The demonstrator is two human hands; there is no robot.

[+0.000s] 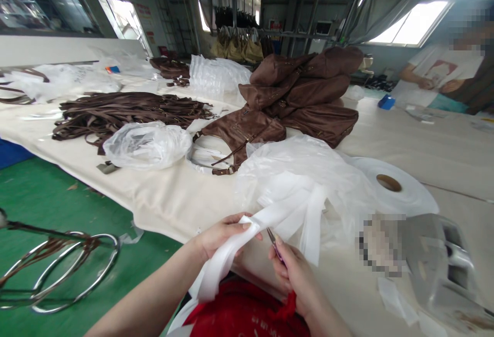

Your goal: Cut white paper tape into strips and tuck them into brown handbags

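My left hand point(227, 234) pinches a white strip point(219, 270) that runs from the pile of white strips point(295, 200) down over my lap. In my right hand point(289, 267) is a small pair of snips point(275, 246), its tips pointing up beside the strip, close to the left fingers. A red tassel or cord hangs below the right hand. Just beyond lies crumpled clear plastic point(304, 157). A brown bag point(247, 131) rests behind it, its strap curved toward the table's front edge.
Brown straps point(127, 113) and a clear plastic bag point(148, 144) lie at the left, stacked brown bags point(309, 85) at the back. A white roll point(409, 188) and a grey tape dispenser point(436, 265) are at the right. Metal rings point(77, 270) stand lower left. A person point(443, 74) is across the table.
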